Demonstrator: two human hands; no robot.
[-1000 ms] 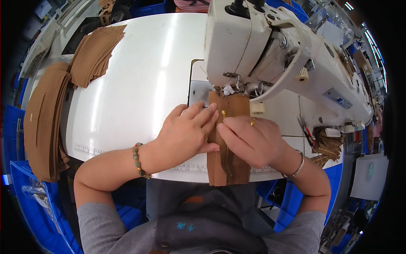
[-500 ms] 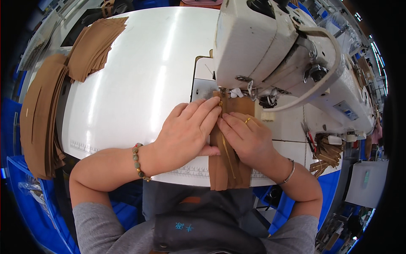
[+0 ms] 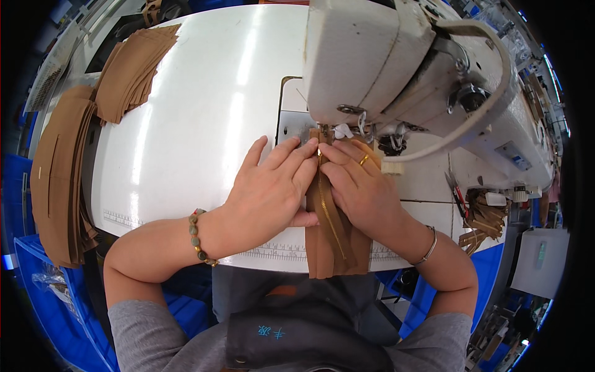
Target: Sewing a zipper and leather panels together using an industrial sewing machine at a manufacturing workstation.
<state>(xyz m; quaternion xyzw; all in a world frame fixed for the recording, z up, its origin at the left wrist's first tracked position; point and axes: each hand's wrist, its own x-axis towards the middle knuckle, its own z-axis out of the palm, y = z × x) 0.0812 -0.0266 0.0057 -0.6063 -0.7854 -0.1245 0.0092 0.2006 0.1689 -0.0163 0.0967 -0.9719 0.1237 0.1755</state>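
Note:
A brown fabric piece [image 3: 319,257] lies lengthwise under the needle area of a white sewing machine [image 3: 362,59], its near end hanging over the table's front edge. A zipper [image 3: 330,217] with gold teeth runs along the fabric, its lower end slanting right. My left hand [image 3: 266,189] rests open at the fabric's left edge, fingers spread, fingertips close to the presser foot [image 3: 325,131]. From the right, my right hand [image 3: 367,192] lies flat over the fabric, fingertips touching the zipper near its top; its thumb is hidden.
Stacks of brown fabric pieces [image 3: 59,180] and more brown pieces [image 3: 133,74] sit at the left. Red-handled snips [image 3: 457,193] lie right, beside a bundle of brown zippers [image 3: 486,214]. A ruler strip [image 3: 273,251] follows the table's front edge. Blue bins [image 3: 56,310] stand below left.
My right hand has slid forward along the zipper, its fingertips now close to my left fingertips. My left fingers have spread wider. The view has shifted slightly.

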